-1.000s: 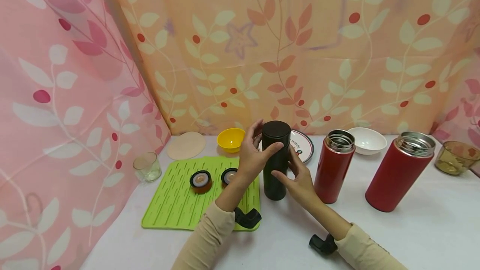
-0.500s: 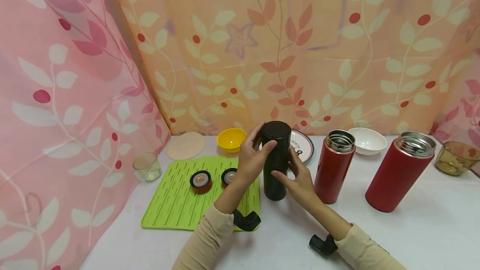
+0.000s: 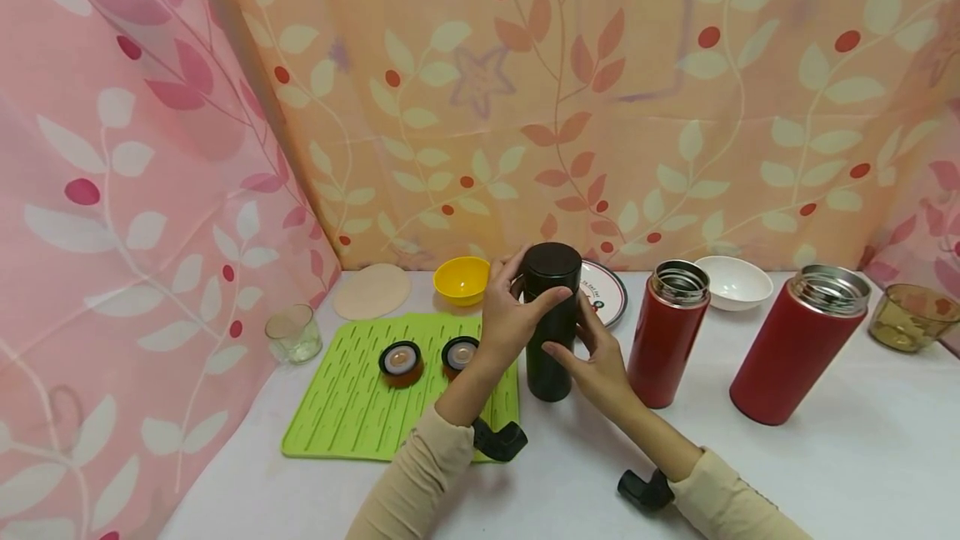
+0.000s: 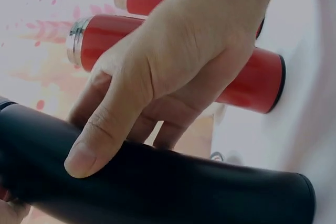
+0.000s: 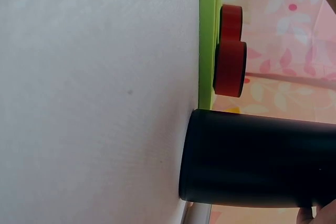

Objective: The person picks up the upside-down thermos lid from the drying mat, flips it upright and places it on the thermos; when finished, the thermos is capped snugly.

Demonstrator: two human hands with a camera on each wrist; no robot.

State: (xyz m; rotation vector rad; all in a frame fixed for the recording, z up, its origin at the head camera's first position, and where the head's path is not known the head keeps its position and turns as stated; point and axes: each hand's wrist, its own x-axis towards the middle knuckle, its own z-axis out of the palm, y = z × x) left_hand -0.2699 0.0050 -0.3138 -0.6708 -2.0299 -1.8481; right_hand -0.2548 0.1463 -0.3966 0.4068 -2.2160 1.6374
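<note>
A matte black vacuum flask (image 3: 550,373), its black lid (image 3: 552,261) on top, stands upright on the table in the head view. My left hand (image 3: 510,315) grips its upper part, thumb across the front just under the lid. Lower down, my right hand (image 3: 603,365) holds the body from the right side. The left wrist view gives a close look at the right hand (image 4: 157,72), thumb along the dark flask (image 4: 210,192); left-hand fingertips (image 4: 13,211) show at the corner. In the right wrist view the flask's base (image 5: 210,156) meets the white tabletop.
Two red lidless flasks, one slimmer (image 3: 670,340) and one wider (image 3: 798,348), stand at right. Two red-and-black lids (image 3: 402,363) lie on a green mat (image 3: 337,432). Behind are a yellow bowl (image 3: 461,282), plate (image 3: 611,294) and white bowl (image 3: 735,283); glass cups (image 3: 294,336) flank them.
My left hand shifts slightly, its thumb sliding left and then back right across the upper flask, with the wrist following. The right hand and the flask stay in place.
</note>
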